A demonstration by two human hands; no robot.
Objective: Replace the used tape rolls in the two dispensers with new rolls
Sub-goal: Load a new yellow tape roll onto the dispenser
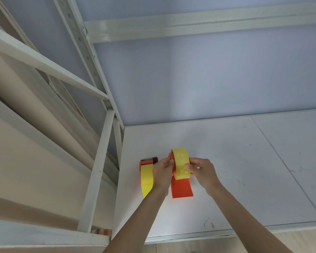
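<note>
yellow tape roll [180,166] stands on edge in the right-hand orange dispenser [181,188], near the left corner of the white bench [226,161]. roll axis runs left-right across the view; the dispenser's long axis runs toward and away from the person, its flat handle end nearest them.

right hand [202,170] sits directly right of the roll, fingers curled onto its right face and thumb on the outer tape surface: a pinch on the roll. left hand [161,170] is directly left of it, fingertips at the roll's left side or the dispenser's side plate; fingers are curled and touching, but i cannot tell which of the two they grip. both hands are equally close, one at each end of the axle, so the coming move, by my reading, is a sideways push or wiggle along that axis to seat the roll on its hub.

second orange dispenser [149,162] lies just left, behind the left wrist, with its own yellow roll [147,179] already in place, metal blade end pointing away.

hidden: the hub of the held roll, the front roller and blade of that dispenser, the tape's free end. cannot tell if the roll is fully seated. no used rolls in view.

outward: pale wall [208,79], white metal shelving frame [98,161] at left.
</note>
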